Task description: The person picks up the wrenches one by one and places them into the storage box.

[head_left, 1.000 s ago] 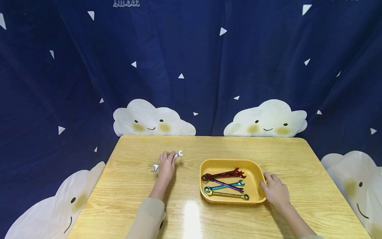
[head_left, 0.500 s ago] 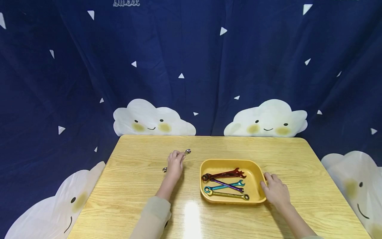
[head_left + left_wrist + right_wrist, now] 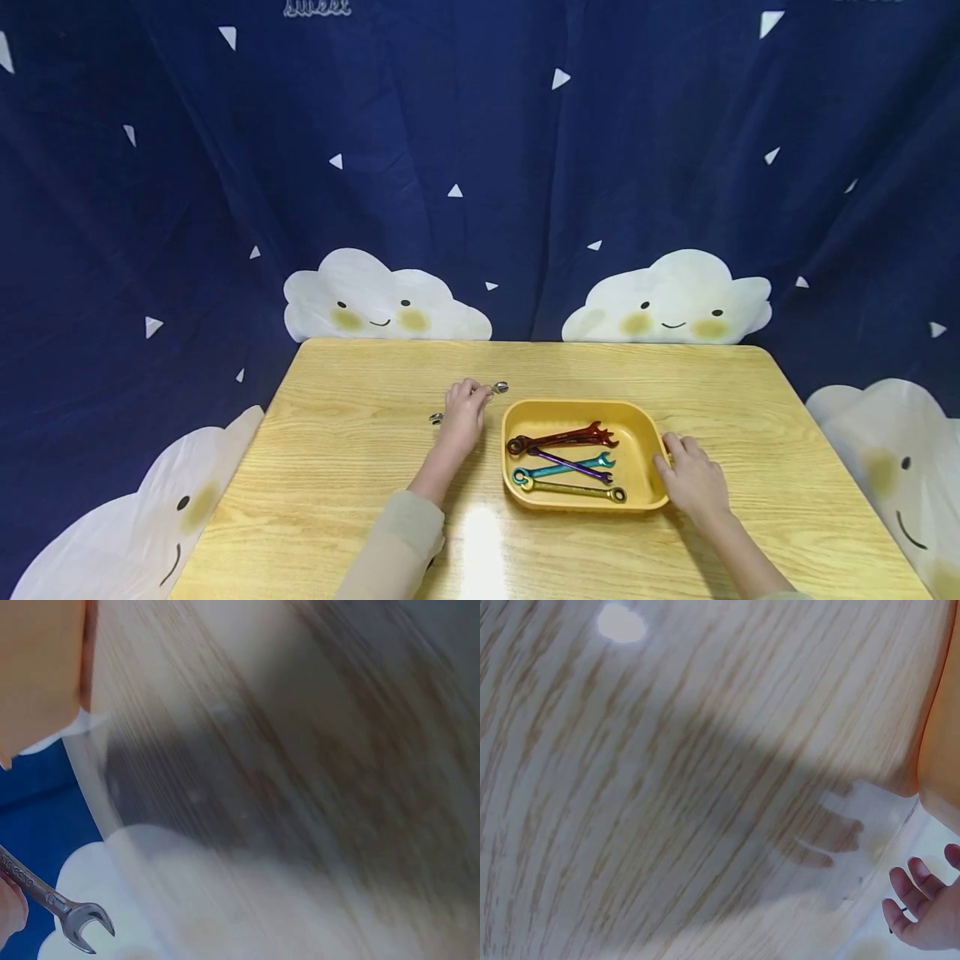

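A silver wrench (image 3: 71, 911) is gripped around its middle by my left hand (image 3: 463, 412), over the table left of the bin. Both wrench ends stick out past the fingers in the head view; its open-ended jaw shows in the left wrist view. A yellow plastic bin (image 3: 641, 417) holds several coloured wrenches: red ones (image 3: 566, 437), a teal one (image 3: 555, 471), a purple one (image 3: 573, 467) and a gold one (image 3: 573, 489). My right hand (image 3: 697, 479) rests at the bin's right rim, thumb overlapping the edge. Its fingers (image 3: 911, 896) look relaxed and spread in the right wrist view.
The light wood table (image 3: 360, 375) carries the bin right of centre. Behind it hangs a dark blue curtain (image 3: 517, 167) printed with white clouds and triangles. A bright glare spot (image 3: 482, 550) lies on the near tabletop.
My left hand has moved right, toward the bin, carrying the silver wrench, which has turned on its axis. The right hand and the bin have stayed where they were.
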`<state>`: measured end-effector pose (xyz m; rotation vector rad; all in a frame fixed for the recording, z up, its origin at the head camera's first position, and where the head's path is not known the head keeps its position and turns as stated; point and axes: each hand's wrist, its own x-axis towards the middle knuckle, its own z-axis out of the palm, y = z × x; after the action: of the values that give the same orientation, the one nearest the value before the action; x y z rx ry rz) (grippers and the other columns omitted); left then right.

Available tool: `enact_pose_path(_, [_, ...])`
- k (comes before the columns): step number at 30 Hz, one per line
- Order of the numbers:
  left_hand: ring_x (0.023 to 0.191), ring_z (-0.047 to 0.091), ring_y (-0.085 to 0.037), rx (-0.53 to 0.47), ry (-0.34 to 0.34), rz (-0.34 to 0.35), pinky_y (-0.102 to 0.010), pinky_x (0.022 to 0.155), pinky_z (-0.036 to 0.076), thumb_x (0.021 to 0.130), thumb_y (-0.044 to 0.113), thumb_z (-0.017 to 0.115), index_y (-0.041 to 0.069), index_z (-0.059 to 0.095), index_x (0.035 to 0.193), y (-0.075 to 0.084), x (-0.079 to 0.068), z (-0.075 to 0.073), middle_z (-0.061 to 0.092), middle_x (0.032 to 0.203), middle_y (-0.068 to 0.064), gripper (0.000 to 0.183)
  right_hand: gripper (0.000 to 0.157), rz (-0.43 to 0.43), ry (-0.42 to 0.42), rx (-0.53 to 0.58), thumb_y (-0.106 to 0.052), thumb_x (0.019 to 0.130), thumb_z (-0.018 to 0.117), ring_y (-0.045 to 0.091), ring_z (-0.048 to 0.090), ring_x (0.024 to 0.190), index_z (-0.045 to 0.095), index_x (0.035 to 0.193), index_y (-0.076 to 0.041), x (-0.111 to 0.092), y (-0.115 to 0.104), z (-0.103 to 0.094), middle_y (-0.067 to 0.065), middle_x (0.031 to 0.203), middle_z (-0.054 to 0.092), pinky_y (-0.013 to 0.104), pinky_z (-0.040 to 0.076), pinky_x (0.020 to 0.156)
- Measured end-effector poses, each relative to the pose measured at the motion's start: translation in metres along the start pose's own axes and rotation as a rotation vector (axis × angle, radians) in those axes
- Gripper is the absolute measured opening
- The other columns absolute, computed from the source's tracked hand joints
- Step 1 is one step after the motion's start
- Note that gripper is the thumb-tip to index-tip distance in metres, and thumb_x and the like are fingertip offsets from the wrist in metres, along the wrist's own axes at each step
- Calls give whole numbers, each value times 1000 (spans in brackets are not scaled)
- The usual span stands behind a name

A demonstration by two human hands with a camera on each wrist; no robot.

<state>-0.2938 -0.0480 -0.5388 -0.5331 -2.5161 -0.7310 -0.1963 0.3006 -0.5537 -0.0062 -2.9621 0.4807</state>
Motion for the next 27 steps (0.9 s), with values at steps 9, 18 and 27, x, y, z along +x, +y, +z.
enact_pose_path(9, [86, 49, -22, -21, 2, 68, -36, 80, 38, 87, 16, 58, 8, 66, 100, 17, 4, 8, 56, 91, -6, 18, 37, 4, -7, 4, -30, 94, 40, 43, 50, 95, 44, 120, -4, 0, 0, 0, 23, 110, 49, 55, 39, 67])
enact_pose_path(18, [86, 48, -19, -1, -68, 105, -35, 82, 40, 88, 17, 56, 9, 66, 102, 31, 7, 13, 56, 91, -3, 18, 38, 1, -5, 4, -30, 94, 40, 44, 50, 95, 44, 122, -4, 1, 1, 1, 25, 111, 48, 57, 38, 70])
enact_pose_path(27, [85, 48, -16, 6, -103, 143, -31, 80, 40, 89, 18, 55, 10, 65, 102, 45, 8, 16, 55, 91, -1, 18, 40, -4, -13, -3, -29, 94, 41, 46, 49, 97, 43, 124, -2, 1, 2, 1, 27, 113, 47, 59, 38, 73])
